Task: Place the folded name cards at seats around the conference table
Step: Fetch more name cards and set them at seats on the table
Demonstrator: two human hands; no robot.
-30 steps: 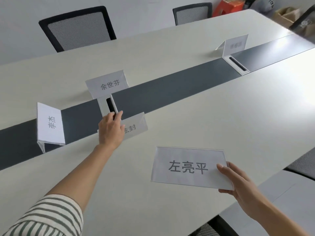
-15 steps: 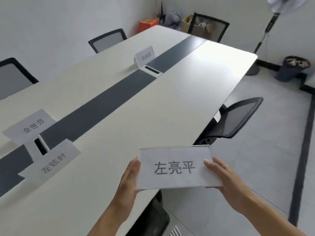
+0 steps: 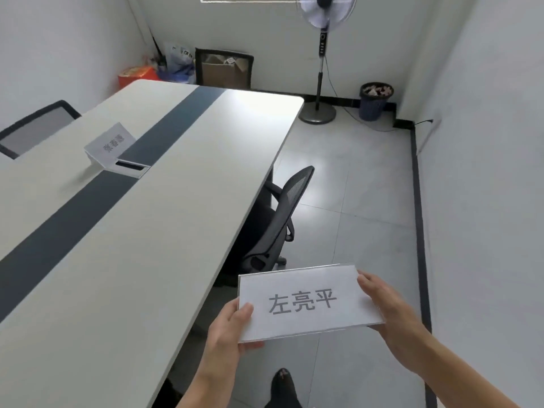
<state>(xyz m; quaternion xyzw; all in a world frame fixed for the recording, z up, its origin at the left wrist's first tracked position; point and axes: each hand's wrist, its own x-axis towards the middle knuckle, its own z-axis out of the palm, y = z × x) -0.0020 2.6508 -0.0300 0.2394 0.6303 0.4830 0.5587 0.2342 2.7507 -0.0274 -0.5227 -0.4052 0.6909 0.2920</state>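
1. Head view: my left grip (image 3: 228, 331) and right grip (image 3: 388, 307) pinch the name card (image 3: 306, 304) by its two ends.
2. It says "左亮平".
3. It is in the air over the floor (image 3: 368, 187), beside the tabletop (image 3: 147, 231).
4. A second card (image 3: 110, 144) stands on the tabletop, its words blurry.

Single wide-angle view, worn on the head, aimed forward and steeply down along the near edge of the conference table (image 3: 132, 260), which fills the left half of frame. Nearest: name card (image 3: 303, 301) held between left hand (image 3: 226, 328) and right hand (image 3: 385, 307), lower centre. Farthest: standing fan (image 3: 323, 13) at top edge.
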